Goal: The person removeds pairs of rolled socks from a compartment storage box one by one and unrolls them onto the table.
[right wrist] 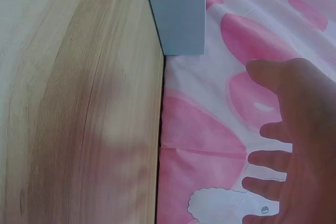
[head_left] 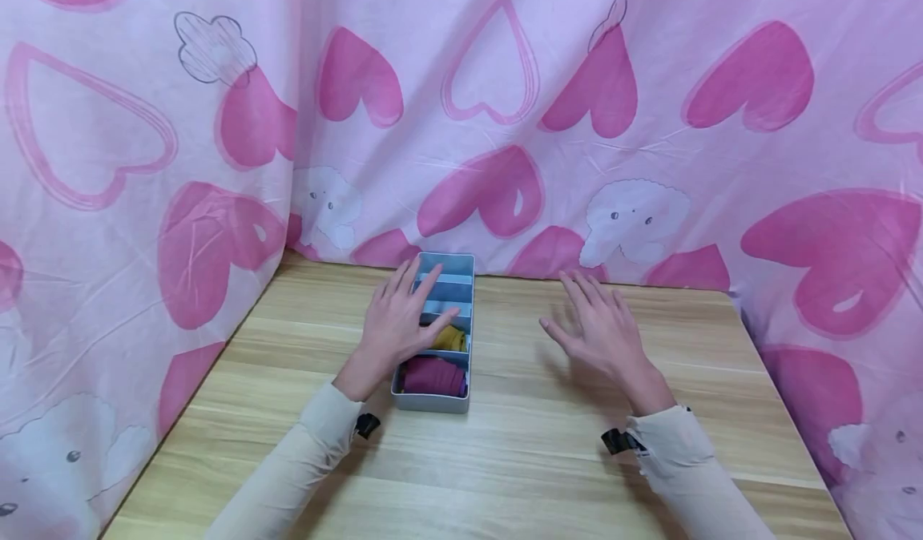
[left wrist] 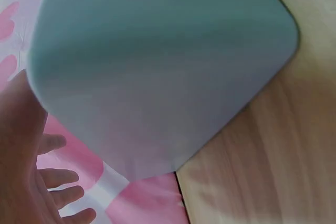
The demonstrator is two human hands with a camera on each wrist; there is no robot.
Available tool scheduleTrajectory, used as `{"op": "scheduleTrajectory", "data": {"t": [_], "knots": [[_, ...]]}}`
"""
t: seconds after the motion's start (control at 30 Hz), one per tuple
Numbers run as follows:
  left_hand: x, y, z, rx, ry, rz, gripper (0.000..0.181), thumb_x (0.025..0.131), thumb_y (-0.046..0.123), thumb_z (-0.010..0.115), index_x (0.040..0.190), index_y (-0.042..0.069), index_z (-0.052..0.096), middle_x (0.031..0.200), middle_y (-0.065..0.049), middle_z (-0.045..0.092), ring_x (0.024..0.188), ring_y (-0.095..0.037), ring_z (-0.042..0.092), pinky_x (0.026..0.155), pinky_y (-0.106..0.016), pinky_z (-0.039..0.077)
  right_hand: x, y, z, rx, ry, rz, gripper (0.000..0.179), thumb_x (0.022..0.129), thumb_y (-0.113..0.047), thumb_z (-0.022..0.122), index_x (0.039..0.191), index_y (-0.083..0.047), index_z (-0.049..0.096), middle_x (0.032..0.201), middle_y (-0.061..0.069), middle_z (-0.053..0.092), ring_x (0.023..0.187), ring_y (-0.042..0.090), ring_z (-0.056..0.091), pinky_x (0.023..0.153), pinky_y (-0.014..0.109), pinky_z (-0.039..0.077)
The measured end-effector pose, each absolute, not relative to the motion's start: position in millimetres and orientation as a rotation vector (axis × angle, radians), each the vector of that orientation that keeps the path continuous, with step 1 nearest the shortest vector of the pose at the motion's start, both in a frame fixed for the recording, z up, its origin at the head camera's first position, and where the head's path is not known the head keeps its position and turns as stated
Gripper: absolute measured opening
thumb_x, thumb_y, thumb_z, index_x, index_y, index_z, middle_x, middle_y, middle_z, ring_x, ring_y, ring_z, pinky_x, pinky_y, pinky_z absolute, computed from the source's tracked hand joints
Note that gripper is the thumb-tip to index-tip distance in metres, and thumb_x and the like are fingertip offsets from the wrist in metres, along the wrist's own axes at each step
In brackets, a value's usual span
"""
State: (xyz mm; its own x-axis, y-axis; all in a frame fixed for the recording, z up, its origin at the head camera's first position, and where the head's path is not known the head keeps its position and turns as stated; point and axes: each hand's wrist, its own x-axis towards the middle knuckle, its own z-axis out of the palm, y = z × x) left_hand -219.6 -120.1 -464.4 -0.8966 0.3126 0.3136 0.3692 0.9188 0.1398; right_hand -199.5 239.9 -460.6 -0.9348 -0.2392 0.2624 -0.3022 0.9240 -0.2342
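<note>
A long grey-blue organizer box (head_left: 431, 403) with several compartments in a row stands on the table. A rolled maroon cloth (head_left: 434, 376) fills its nearest compartment. Behind that lies a mustard-yellow cloth (head_left: 449, 338), partly hidden by my left thumb; the far compartments look empty. My left hand (head_left: 395, 324) hovers over the box's left side, fingers spread and holding nothing. In the left wrist view the box's outer wall (left wrist: 157, 103) fills much of the picture. Off to the right of the box, my right hand (head_left: 606, 336) is held above the table, fingers extended, gripping nothing.
The wood-grain table (head_left: 519, 460) runs back to a pink curtain (head_left: 562, 163) printed with hearts, which also hangs along the left and right sides. The box's far end stands close to the table's back edge. Dark straps (head_left: 622, 441) are on both wrists.
</note>
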Motion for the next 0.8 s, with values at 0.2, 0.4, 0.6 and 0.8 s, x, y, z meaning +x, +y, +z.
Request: {"op": "scheduleTrajectory", "data": {"t": [0.2,0.4,0.6,0.8], "knots": [[-219.2,-127.3,-473.5,-0.476,-2.803,-0.377,0.085,0.101,0.075,0.049,0.168,0.023,0.041,0.175,-0.016,0.036,0.161,-0.039,0.038,0.122,-0.067,0.042,-197.9,237.5,-459.9,0.445,-2.805,0.405,0.087,0.099,-0.064,0.064,0.170,-0.023,0.035,0.173,0.011,0.042,0.161,0.036,0.038,0.129,0.070,0.027],[-218.3,-135.5,-484.8,-0.448,-2.797,-0.499,0.079,0.104,0.069,0.052,0.165,0.019,0.046,0.171,-0.021,0.042,0.155,-0.044,0.046,0.118,-0.067,0.047,-196.2,232.8,-459.7,0.487,-2.764,0.430,0.085,0.100,-0.062,0.065,0.170,-0.024,0.036,0.172,0.010,0.044,0.158,0.038,0.042,0.127,0.067,0.032],[-218.1,-139.4,-494.4,-0.394,-2.815,-0.568,0.062,0.110,0.052,0.049,0.163,0.020,0.050,0.168,-0.021,0.047,0.150,-0.045,0.051,0.112,-0.068,0.051,-194.3,228.1,-460.1,0.504,-2.766,0.440,0.085,0.100,-0.062,0.065,0.170,-0.024,0.037,0.171,0.011,0.045,0.154,0.039,0.047,0.122,0.069,0.038],[-219.1,-140.5,-501.9,-0.349,-2.854,-0.740,0.050,0.112,0.040,0.050,0.157,0.020,0.056,0.164,-0.018,0.052,0.146,-0.042,0.057,0.110,-0.065,0.055,-192.1,225.2,-461.1,0.519,-2.778,0.467,0.082,0.100,-0.061,0.065,0.169,-0.024,0.040,0.169,0.008,0.048,0.152,0.037,0.050,0.121,0.068,0.040]]}}
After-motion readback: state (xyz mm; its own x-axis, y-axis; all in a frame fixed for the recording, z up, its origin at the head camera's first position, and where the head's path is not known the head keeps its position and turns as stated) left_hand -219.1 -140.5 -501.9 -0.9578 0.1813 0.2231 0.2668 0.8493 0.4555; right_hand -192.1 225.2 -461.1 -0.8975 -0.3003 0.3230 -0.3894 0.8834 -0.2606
